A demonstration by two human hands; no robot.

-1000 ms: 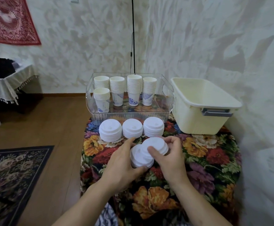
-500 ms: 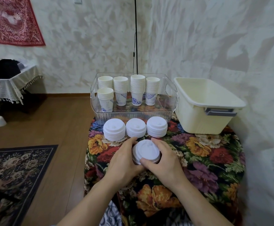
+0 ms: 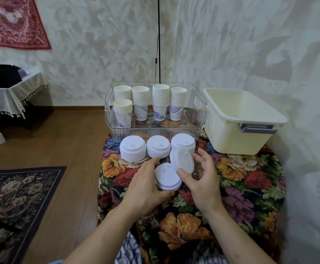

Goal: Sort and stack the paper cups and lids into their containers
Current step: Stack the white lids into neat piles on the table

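My left hand (image 3: pixel 146 183) grips a short stack of white lids (image 3: pixel 166 178) from its left side on the floral tablecloth. My right hand (image 3: pixel 203 178) pinches a single white lid (image 3: pixel 182 161) that is tilted up off the stack, thumb at its lower edge. Three more lid stacks stand in a row behind: left lid stack (image 3: pixel 132 148), middle lid stack (image 3: pixel 158 146), right lid stack (image 3: pixel 183 142). Several stacks of paper cups (image 3: pixel 160 101) stand upright in the clear plastic bin (image 3: pixel 155 130).
A cream plastic tub (image 3: pixel 229 141) with a grey handle sits at the right of the small round table (image 3: pixel 250 183), against the wall. A black pole (image 3: pixel 158 40) rises behind the clear bin. Wooden floor and a dark rug (image 3: pixel 14 202) lie to the left.
The lids were one stack held between both hands. My right hand has since lifted the top lid and tilted it up to the right; my left hand stays on the stack.
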